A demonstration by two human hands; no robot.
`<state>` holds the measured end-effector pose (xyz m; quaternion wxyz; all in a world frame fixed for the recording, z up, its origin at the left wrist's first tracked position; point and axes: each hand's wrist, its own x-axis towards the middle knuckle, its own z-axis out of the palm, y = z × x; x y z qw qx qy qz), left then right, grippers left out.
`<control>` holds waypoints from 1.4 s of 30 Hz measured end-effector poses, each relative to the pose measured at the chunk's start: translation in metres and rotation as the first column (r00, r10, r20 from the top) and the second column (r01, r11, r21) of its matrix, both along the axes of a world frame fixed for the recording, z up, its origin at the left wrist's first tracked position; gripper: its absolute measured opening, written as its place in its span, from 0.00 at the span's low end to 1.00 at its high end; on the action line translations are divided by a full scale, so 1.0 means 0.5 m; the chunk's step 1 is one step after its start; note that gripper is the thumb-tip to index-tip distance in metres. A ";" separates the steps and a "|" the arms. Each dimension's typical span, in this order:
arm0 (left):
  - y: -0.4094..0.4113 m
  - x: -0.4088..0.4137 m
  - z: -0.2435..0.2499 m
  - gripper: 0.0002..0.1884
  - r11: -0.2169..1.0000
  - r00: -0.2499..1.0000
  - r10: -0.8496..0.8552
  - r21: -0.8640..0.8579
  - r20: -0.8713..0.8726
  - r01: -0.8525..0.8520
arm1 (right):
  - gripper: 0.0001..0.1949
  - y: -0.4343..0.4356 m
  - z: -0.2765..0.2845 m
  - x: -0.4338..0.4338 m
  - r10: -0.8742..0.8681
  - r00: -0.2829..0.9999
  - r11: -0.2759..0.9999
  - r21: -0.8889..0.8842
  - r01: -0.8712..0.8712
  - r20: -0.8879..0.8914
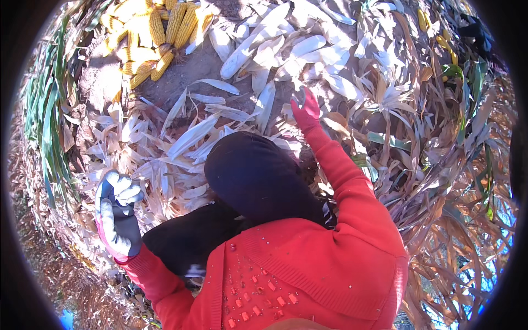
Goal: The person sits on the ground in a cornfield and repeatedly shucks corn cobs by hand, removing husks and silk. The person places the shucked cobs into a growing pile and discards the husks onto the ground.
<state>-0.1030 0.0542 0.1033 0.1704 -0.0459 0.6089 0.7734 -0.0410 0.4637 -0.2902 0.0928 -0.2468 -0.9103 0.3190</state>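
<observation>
My left hand (119,214), in a glove with a grey coated palm, is raised at the left with the palm showing. Its fingers curl loosely and nothing is visible in them. Further forward, my right hand (307,110) in a red glove reaches over dry husks, thumb and fingers apart. Beyond it lies a spread of corn ears still in pale husks (305,46). Loose husk leaves (194,136) cover the ground between my hands. Bare yellow corn cobs (175,24) are piled at the upper left.
Green leaf blades (47,111) hang along the left side. Dry corn stalks and leaves (449,198) form a thick bank on the right. A few more yellow cobs (447,45) lie at the upper right, near a dark object. My dark-clothed knee (255,177) is between my arms.
</observation>
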 end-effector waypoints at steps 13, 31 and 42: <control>-0.003 -0.010 -0.026 0.22 0.978 0.992 0.019 -0.204 -0.122 -0.043 | 0.35 0.324 -0.062 -0.039 -0.169 0.657 0.922 0.353 -0.157 0.735; 0.124 0.145 -0.059 0.28 0.976 0.976 -0.212 -0.064 -0.057 0.208 | 0.18 -0.072 0.700 -0.245 0.599 0.606 0.225 -0.617 -0.754 -0.523; 0.080 0.257 -0.228 0.27 0.963 0.982 0.016 0.262 0.186 -0.065 | 0.23 -0.367 0.599 -0.037 0.707 0.642 -0.008 -0.910 -0.415 -0.298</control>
